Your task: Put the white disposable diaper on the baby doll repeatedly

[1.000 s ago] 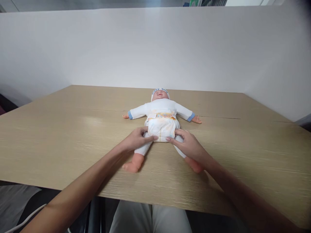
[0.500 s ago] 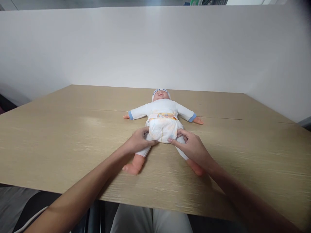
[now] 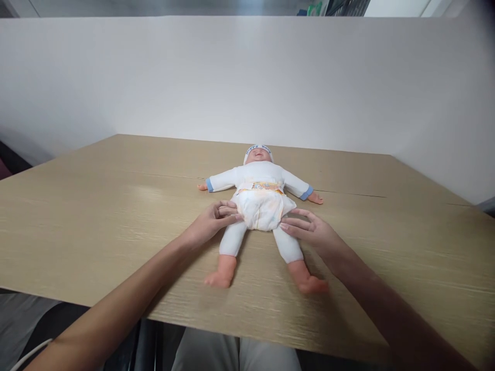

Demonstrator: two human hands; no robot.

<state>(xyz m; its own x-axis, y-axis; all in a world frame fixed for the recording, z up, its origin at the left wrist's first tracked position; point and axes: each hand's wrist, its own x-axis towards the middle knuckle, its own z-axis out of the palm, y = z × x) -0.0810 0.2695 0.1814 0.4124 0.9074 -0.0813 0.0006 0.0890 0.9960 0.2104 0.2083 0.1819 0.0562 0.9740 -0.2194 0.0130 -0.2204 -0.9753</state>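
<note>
A baby doll (image 3: 259, 172) in a white suit with blue cuffs lies on its back, feet toward me. Around its hips is a white diaper (image 3: 261, 208) with an orange patterned band at the waist. My left hand (image 3: 212, 221) touches the diaper's left edge near the leg opening, its fingers bent and the thumb a little apart. On the other side, my right hand (image 3: 311, 234) rests its outstretched fingers against the diaper's edge and the top of the doll's leg. Both bare doll feet show, legs spread.
The doll lies on a wooden table (image 3: 96, 221) with a thin seam across it. Behind stands a pale partition (image 3: 247, 77). My legs (image 3: 235, 353) are below the front edge, and a white cable (image 3: 33, 353) runs at the lower left.
Both hands have loosened from around the doll's thighs and drawn slightly outward. The doll's legs lie straighter and more uncovered, and the diaper's right side flares out.
</note>
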